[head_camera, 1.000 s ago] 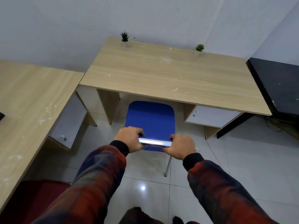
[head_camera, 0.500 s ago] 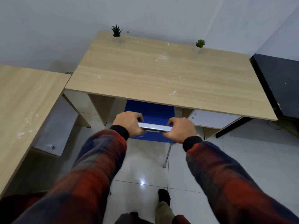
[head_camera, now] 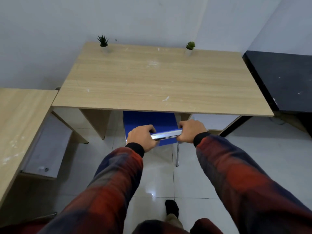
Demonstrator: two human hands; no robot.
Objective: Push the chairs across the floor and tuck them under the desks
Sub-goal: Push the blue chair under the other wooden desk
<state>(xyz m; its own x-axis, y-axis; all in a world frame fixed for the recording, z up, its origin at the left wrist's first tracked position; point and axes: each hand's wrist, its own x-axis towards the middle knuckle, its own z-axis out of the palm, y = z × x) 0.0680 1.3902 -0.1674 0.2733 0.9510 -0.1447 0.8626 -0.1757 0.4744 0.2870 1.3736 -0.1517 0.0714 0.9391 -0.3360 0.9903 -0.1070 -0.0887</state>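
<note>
Both hands are grasping the chrome top rail (head_camera: 166, 134): left hand (head_camera: 141, 137), right hand (head_camera: 190, 130). You are guiding the blue chair (head_camera: 150, 123), partly under the desk (head_camera: 160, 81); be pushing evenly, keeping it centred between the supports.

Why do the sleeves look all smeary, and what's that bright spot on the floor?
Head view: the sleeves sit close to the wide lens and blur, while the desk looks sharper; the bright spot is a light's glare on the glossy floor tile; the metal bar gripped by the left hand and right hand shines too.
</note>
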